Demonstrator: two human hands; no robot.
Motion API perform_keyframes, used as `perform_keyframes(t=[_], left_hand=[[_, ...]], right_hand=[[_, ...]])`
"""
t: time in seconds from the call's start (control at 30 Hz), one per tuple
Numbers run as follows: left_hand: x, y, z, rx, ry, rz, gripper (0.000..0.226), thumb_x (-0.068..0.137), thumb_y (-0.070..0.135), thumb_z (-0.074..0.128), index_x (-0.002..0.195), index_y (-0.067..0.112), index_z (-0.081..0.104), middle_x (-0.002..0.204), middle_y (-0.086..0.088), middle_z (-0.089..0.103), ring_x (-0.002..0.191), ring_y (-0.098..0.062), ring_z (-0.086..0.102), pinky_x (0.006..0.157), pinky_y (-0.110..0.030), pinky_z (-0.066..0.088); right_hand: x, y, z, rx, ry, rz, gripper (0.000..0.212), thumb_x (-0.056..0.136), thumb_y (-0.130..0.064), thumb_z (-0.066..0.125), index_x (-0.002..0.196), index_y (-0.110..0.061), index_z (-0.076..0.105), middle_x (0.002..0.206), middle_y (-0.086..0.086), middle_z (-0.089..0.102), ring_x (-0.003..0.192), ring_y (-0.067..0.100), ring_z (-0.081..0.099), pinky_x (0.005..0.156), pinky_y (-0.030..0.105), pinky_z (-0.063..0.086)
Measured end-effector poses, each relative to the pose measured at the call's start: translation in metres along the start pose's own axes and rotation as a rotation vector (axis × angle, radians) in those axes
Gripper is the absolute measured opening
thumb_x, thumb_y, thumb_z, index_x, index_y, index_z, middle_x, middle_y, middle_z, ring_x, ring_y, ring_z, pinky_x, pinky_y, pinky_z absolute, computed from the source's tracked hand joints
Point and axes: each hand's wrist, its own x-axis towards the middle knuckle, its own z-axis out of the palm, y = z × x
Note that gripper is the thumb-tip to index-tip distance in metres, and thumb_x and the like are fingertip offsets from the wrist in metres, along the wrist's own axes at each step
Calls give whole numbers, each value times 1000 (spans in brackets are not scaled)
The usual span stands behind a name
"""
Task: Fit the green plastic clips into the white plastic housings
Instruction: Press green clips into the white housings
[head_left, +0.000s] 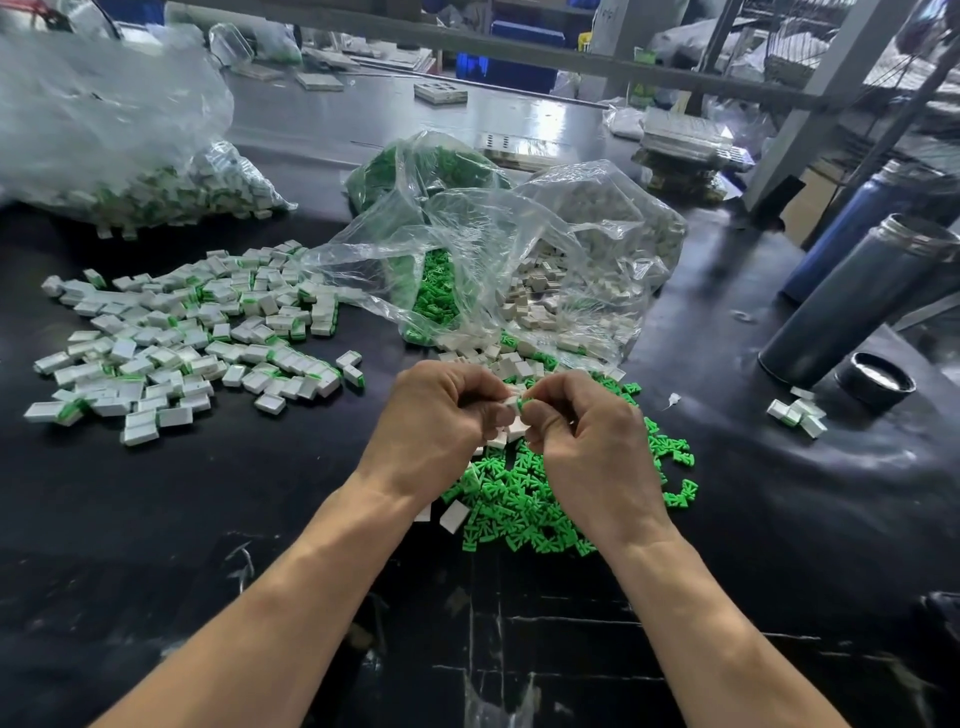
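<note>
A: Why are the parts held so close together?
B: A white housing (511, 404) is pinched in the left hand (441, 415), a green clip (529, 401) in the right hand (587, 436), probably for pressing in. Loose green clips (519, 499) are heaped just below, within reach; finished pieces (176, 338) are spread left.
A: Can any writing be read?
B: None can be read.

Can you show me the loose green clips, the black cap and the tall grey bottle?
Green clips (524, 499): head view, middle of the pile.
Black cap (878, 382): head view, its rim.
Grey bottle (852, 301): head view, its side.
</note>
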Motion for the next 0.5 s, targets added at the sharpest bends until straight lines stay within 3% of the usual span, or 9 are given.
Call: perform_keyframes(t=[0.1, 0.2, 0.4, 0.5], left_hand=[[0, 1, -1, 106, 12, 44, 24, 83, 0, 78, 78, 23, 78, 65, 9, 72, 57, -2, 65, 55, -20, 52], [-1, 2, -2, 155, 9, 66, 22, 85, 0, 78, 81, 22, 79, 66, 13, 71, 57, 2, 63, 54, -18, 51], [-1, 3, -4, 219, 1, 90, 18, 84, 2, 78, 86, 20, 81, 71, 13, 74, 66, -2, 69, 63, -28, 61], [-1, 3, -3, 167, 10, 81, 21, 84, 0, 77, 83, 21, 80, 68, 12, 73, 61, -2, 67, 59, -27, 59]], right_hand=[[-1, -2, 1, -52, 15, -32, 10, 94, -8, 72, 92, -17, 71, 75, -11, 67, 69, 1, 62, 60, 11, 44], [-3, -5, 3, -93, 36, -67, 9, 93, -6, 72, 91, -15, 71, 74, -12, 66, 65, -2, 59, 59, 7, 40], [-4, -4, 5, -128, 27, -101, 10, 93, -4, 72, 90, -14, 70, 74, -10, 64, 64, 0, 56, 58, 11, 37], [-3, -1, 6, 14, 41, -24, 16, 93, -5, 72, 88, -20, 71, 73, -8, 69, 67, 8, 66, 61, 28, 55]])
